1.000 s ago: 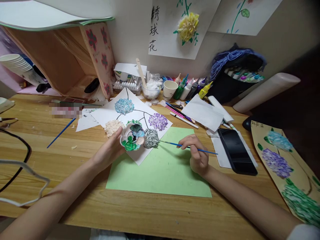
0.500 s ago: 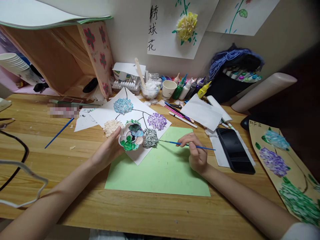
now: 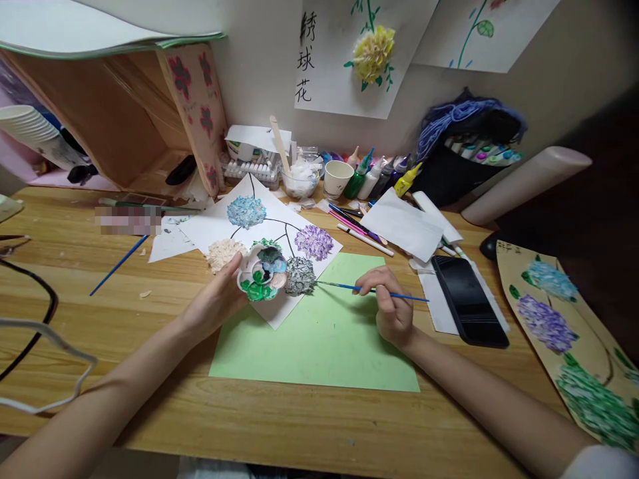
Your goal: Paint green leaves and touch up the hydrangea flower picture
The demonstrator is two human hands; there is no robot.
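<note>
My left hand (image 3: 219,289) grips a flower-shaped paint palette (image 3: 274,291) by its left side, thumb on the rim. Green, grey, blue and pale pink paint fill its wells. Between the fingertips of my right hand (image 3: 392,306) is a thin blue paintbrush (image 3: 402,295); its tip points left, close to the grey textured flower (image 3: 301,276). Whether the bristles touch that flower I cannot tell. The white paper (image 3: 274,318) also bears a blue flower (image 3: 246,211), a purple flower (image 3: 314,242) and a beige flower (image 3: 223,254). The palette partly hides a green patch.
Under the painting lies a green sheet (image 3: 319,359). A black phone (image 3: 469,303) rests on paper at the right, near a finished flower picture (image 3: 599,332). Paint bottles (image 3: 359,178), a paper cup (image 3: 338,178) and a bowl of white pulp (image 3: 301,179) line the back. Another blue brush (image 3: 118,265) lies left.
Hardly anything differs. My right hand and the paintbrush have shifted very slightly; the palette stays in my left hand at the same place.
</note>
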